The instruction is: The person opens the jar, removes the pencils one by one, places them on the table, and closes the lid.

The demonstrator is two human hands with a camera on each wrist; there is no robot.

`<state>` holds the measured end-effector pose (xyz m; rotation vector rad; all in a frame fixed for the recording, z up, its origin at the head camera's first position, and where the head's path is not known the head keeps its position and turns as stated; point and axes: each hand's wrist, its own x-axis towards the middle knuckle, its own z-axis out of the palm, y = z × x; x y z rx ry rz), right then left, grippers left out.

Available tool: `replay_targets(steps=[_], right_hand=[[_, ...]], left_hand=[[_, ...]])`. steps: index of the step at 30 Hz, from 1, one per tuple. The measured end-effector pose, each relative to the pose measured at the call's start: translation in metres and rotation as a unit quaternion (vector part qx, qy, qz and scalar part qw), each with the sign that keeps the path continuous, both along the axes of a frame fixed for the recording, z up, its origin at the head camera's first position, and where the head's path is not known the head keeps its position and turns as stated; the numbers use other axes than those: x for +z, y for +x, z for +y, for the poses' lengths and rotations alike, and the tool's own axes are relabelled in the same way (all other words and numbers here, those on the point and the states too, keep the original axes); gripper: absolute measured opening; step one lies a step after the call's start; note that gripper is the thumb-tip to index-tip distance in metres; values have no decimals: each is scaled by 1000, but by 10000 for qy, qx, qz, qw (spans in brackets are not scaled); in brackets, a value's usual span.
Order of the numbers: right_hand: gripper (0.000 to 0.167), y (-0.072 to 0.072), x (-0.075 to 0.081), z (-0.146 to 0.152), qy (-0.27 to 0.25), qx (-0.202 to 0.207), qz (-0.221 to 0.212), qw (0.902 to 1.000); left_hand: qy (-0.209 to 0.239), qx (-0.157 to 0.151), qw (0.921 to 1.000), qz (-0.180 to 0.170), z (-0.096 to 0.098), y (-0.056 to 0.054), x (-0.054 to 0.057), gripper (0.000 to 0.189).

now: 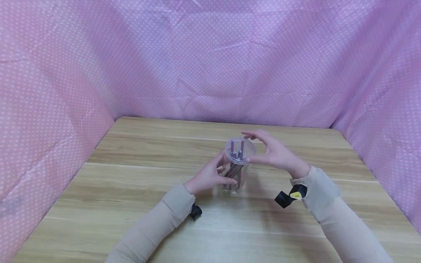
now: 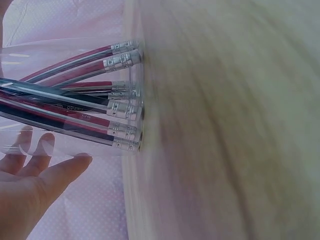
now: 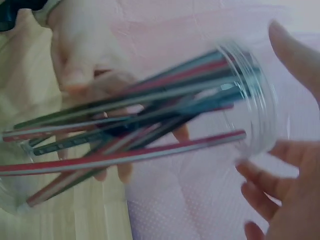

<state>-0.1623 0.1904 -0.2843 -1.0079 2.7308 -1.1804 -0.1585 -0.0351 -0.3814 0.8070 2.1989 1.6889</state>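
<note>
A tall clear plastic jar [image 1: 246,171] stands upright on the table, holding several striped pencils [image 3: 115,159] in red and dark tones. Their metal ferrules [image 2: 120,109] and eraser ends point down at the base, as the left wrist view shows. My left hand [image 1: 208,177] grips the jar's side low down, thumb in front and fingers round the far side. Around the ridged top rim [image 3: 255,100] my right hand [image 1: 274,151] is spread, fingertips right at the edge. In the right wrist view its thumb [image 3: 295,55] stands apart from the rim.
A wood-grain table [image 1: 131,164] carries the jar. Pink polka-dotted cloth [image 1: 210,65] hangs behind it and along both sides. Black devices [image 1: 291,195] are strapped at the wrists, over beige sleeves [image 1: 342,215].
</note>
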Motion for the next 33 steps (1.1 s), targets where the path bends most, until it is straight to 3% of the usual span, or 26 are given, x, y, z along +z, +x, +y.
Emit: replay_targets(steps=[8, 16, 24, 33], right_hand=[[67, 10, 1, -15, 181, -1078, 294, 9936], [67, 12, -4, -26, 75, -1647, 678, 9840], [66, 9, -6, -30, 186, -1461, 844, 9855], [67, 2, 0, -26, 333, -988, 499, 9933]], left_hand=[[98, -73, 9999, -72, 0, -5, -1, 104], [-7, -122, 9999, 55, 2, -11, -2, 103], [58, -73, 9999, -70, 0, -11, -4, 103], [95, -121, 9998, -158, -5, -15, -3, 103]])
